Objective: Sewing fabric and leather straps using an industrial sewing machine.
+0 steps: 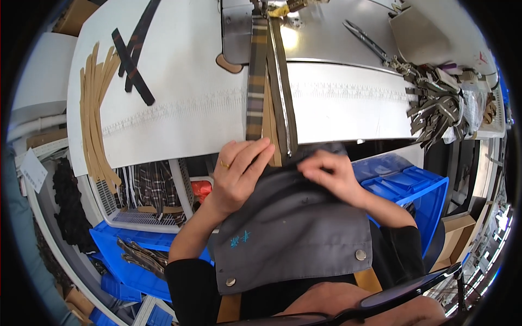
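A plaid fabric strip (pixel 256 103) in brown, grey and white runs from the sewing machine's foot (pixel 262 10) toward me. Beside it lie a tan strip (pixel 275 149) and a dark olive zipper (pixel 281 92) with silver teeth. My left hand (pixel 237 173) is closed at the near end of the plaid strip, fingertips pressed together over it and touching the tan strip. Just right of the zipper's lower end, my right hand (pixel 333 176) is curled in front of my grey apron (pixel 304 228). Whatever its fingers may hold is hidden.
Tan strips (pixel 92 108) and dark strips (pixel 130 65) lie on the left of the white table (pixel 179 119). Scissor-like metal tongs (pixel 367 41) and a heap of zippers (pixel 439 103) are at right. Below stand a white basket (pixel 144 217) and blue bins (pixel 418 185).
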Demonstrator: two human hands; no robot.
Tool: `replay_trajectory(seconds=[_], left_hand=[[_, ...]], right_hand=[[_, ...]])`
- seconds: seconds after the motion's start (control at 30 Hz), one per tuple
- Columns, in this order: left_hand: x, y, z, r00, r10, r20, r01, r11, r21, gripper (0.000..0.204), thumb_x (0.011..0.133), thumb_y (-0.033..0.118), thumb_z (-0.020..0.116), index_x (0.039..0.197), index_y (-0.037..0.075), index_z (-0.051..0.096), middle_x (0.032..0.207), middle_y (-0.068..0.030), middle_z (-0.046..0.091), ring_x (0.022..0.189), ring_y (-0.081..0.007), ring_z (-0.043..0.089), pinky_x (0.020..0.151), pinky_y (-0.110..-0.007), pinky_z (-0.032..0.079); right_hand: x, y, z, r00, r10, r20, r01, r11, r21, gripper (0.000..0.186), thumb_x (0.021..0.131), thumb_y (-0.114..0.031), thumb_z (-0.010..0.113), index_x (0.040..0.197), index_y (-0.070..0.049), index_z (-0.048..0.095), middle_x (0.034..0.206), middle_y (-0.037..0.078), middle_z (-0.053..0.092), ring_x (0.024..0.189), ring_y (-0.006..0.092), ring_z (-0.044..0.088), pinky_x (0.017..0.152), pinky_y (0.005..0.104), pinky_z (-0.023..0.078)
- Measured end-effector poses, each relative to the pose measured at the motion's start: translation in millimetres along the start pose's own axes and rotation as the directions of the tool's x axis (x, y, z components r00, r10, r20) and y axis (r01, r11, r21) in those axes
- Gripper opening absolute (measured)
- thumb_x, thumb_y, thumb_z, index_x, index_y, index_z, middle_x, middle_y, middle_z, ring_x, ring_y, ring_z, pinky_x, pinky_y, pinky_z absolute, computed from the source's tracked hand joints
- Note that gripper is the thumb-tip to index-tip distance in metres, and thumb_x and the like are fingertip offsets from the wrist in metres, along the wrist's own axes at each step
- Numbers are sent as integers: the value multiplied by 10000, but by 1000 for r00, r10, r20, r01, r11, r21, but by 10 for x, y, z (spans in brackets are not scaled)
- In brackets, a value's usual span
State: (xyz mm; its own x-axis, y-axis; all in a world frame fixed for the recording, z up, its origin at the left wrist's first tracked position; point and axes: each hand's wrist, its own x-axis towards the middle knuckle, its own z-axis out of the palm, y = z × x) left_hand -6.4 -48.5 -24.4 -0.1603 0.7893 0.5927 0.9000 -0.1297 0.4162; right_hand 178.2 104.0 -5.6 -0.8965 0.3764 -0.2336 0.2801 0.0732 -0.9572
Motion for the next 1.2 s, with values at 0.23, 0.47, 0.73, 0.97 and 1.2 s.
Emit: replay_trajectory(seconds=[0.23,0.47,0.73,0.97,1.2], left_hand=[[-177,200,-33,966,-249,-66,233,954,-188,302,715,-47,742,1000,-21,648,1000,-125,632,806,-208,600,707,-302,488],[-225,285,173,543,-698,467,615,-47,-787,155,862,27,664,999,-36,625,913,-41,654,765,-76,582,655,-232,476],[-139,316,216,525,-713,465,572,-109,-813,80,888,35,615,879,-16,676,814,-59,655,712,-90,563,670,-232,458],[-121,298,216,509,-719,473,573,-127,-810,67,871,10,617,881,-11,681,815,-54,659,688,-83,561,648,-224,456],[-84,279,172,478,-704,525,625,-147,-767,40,852,39,659,871,7,674,780,-31,647,662,-60,565,594,-201,460]], right_hand=[[207,291,356,958,259,124,-265,634,727,102,866,-158,690,873,-57,692,723,5,647,619,46,547,582,183,423],[137,97,359,957,291,8,-216,689,692,111,867,-163,689,823,-62,683,700,-5,637,617,37,543,575,186,421],[134,-16,368,972,237,13,-198,779,595,154,884,-185,673,799,-57,663,695,-20,622,601,22,516,540,181,401],[190,81,402,975,221,-20,-175,823,540,172,887,-194,669,798,-48,656,694,-23,617,599,17,506,535,175,392],[193,63,435,971,223,-84,-155,859,488,159,884,-167,671,798,-35,650,695,-24,613,591,17,501,516,179,394]])
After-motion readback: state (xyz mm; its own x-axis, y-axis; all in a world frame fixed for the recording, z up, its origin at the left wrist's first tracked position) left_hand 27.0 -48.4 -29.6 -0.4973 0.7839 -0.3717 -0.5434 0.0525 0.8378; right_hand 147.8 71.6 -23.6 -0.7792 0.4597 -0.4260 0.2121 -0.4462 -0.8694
